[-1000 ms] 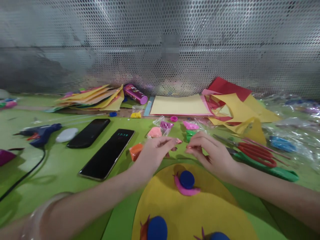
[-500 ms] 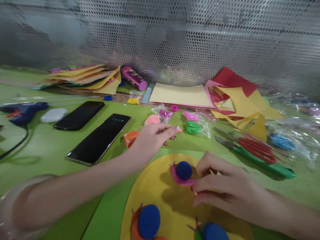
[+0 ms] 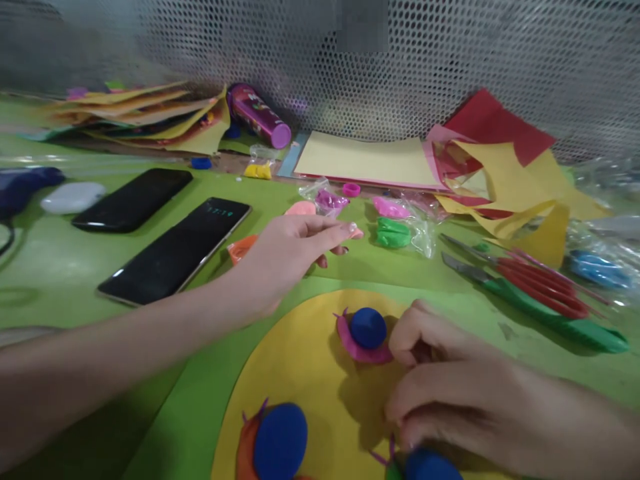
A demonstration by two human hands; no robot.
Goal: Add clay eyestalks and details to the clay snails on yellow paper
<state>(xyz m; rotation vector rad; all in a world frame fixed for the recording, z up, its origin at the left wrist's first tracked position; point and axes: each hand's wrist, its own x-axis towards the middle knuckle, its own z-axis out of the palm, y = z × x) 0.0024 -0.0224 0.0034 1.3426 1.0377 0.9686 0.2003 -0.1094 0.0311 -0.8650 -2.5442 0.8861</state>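
Note:
Over the green table, my left hand (image 3: pixel 305 250) pinches a small peach-pink piece of clay (image 3: pixel 357 233) between thumb and finger. My right hand (image 3: pixel 440 380) is closed above a yellow paper circle (image 3: pixel 320 373), its fingertips curled together; whatever may be between them is hidden. On the circle are clay snails with blue round shells: a pink-bodied snail (image 3: pixel 363 333) beside my right fingers, an orange-bodied snail (image 3: pixel 275 440) at lower left, and a green-bodied snail (image 3: pixel 425 463) partly cut off below my right hand.
Bagged green clay (image 3: pixel 393 233), purple clay (image 3: pixel 330 200) and orange clay (image 3: pixel 243 249) lie around my left hand. Two phones (image 3: pixel 175 250) are at left. Scissors (image 3: pixel 540 287) lie at right. Behind are paper sheets (image 3: pixel 367 160), a purple tube (image 3: pixel 260 117) and a perforated metal panel (image 3: pixel 310 53).
The view has shifted slightly, with the table things higher in the picture. My left hand keeps its pinch on the peach-pink clay. My right hand's fingertips have come lower, nearer the green-bodied snail.

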